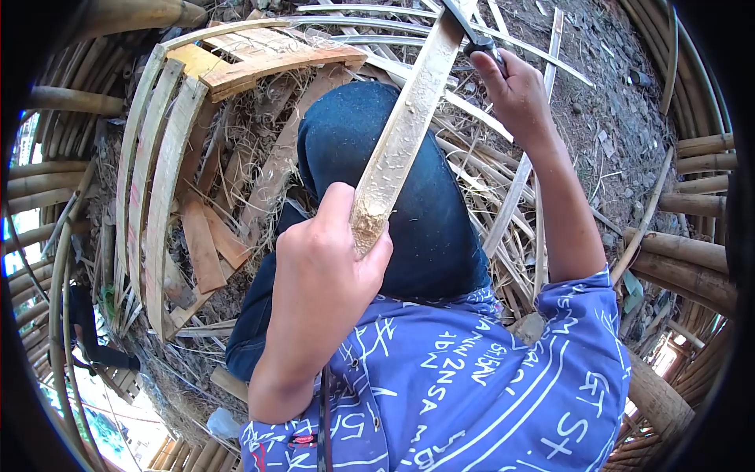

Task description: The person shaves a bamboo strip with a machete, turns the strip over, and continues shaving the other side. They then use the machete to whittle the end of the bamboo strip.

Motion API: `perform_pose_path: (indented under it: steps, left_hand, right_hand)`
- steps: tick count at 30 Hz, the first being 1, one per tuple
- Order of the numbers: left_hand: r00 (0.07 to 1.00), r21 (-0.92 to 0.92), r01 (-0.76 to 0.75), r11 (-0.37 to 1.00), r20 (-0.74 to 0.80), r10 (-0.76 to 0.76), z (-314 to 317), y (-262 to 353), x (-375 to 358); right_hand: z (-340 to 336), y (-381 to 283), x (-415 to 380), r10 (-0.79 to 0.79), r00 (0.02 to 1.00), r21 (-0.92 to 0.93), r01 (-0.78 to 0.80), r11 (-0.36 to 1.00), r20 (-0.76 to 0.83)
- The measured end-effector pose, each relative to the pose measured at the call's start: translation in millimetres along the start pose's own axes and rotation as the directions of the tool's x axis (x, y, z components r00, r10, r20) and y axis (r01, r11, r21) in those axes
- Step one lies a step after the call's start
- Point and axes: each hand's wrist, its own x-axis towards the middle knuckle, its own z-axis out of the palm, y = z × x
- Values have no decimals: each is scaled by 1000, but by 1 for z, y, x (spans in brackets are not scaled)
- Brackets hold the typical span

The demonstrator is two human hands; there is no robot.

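My left hand (pixel 318 256) is closed around the near end of a split bamboo strip (pixel 409 130), its pale, rough inner face upward. The strip slants up and away over my bent knee in dark jeans (pixel 346 118). In my right hand (pixel 519 98) is the black handle of a knife (pixel 464 27), gripped near the strip's far part. Its dark blade lies across the strip, touching or just above it. The strip's far end runs out of view at the top.
Curved wooden slats (pixel 165 181) and a wooden board (pixel 283 67) stand at the left. Thin bamboo strips (pixel 519 204) and shavings cover the ground ahead and to the right. Bamboo poles (pixel 692 263) line both sides. Part of a person in dark clothing (pixel 98 346) shows at far left.
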Motion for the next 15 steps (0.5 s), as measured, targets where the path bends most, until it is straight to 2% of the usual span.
perform_pose_path:
  steps: [3, 7, 9, 11, 12, 15]
  left_hand:
    - [1000, 70, -25, 997, -18, 26, 2, -2, 1]
    - [1000, 46, 7, 999, -4, -6, 3, -2, 1]
    - [1000, 33, -1, 999, -2, 1, 5, -3, 2]
    - [1000, 21, -20, 1000, -8, 20, 6, -8, 1]
    - [999, 7, -34, 999, -15, 34, 6, -9, -1]
    - [1000, 43, -13, 999, -19, 13, 3, -10, -8]
  right_hand:
    - [0, 5, 1, 58, 998, 52, -58, 997, 11]
    - [-3, -10, -24, 136, 988, 134, -144, 980, 66]
    - [-4, -27, -42, 62, 991, 242, -90, 966, 122]
    - [-2, -37, -55, -50, 997, 217, 37, 976, 57]
    - [-5, -39, -55, -87, 995, 146, 80, 986, 39]
    - [-7, -24, -40, -72, 997, 100, 68, 993, 31]
